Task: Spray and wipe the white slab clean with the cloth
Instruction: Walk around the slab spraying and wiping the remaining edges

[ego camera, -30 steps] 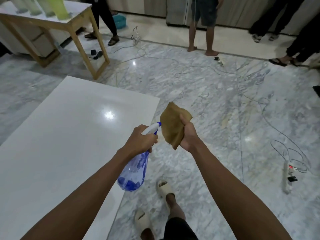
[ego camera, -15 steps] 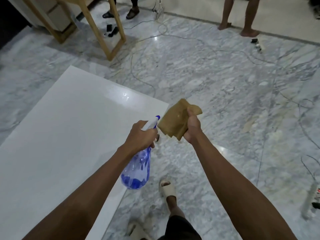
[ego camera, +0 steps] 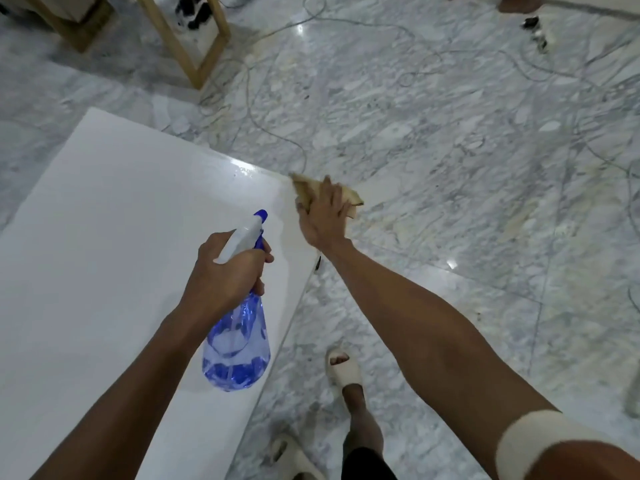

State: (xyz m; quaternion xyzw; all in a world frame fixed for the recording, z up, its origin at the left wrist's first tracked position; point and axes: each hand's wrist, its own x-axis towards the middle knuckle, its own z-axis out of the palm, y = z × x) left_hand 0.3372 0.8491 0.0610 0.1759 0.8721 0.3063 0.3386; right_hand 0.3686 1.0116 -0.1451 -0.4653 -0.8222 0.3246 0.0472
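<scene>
A: We've got our right hand [ego camera: 325, 216] down flat on the cloth [ego camera: 304, 192] now, fingers spread and pressing it onto the far right corner of the white slab [ego camera: 104, 220]. A second ago that hand was holding the cloth bunched up in the air, clear of the slab edge.

B: And the left hand [ego camera: 227, 268] is wrapped around the neck of the spray bottle [ego camera: 237, 355], a finger curled under the trigger, nozzle pointing out toward the far corner. Same grip as before, only now the bottle hangs over the slab and not beside it.

A: Right by the cloth we can see some wet droplets [ego camera: 242, 171] shining along the far edge. So we judge a spray has landed there, and the wiping is just starting at that corner.

B: Part of the cloth hangs off the corner over the marble floor [ego camera: 450, 150], so we want to drag it inward, back onto the surface.

A: Most of the slab toward us looks dry and untouched, so there's plenty left to spray and wipe.

B: Around us, a sandalled foot [ego camera: 343, 368] right beside the slab's edge, loose cables [ego camera: 277, 133] trailing over the floor beyond, and wooden table legs [ego camera: 194, 46] at the top.
</scene>
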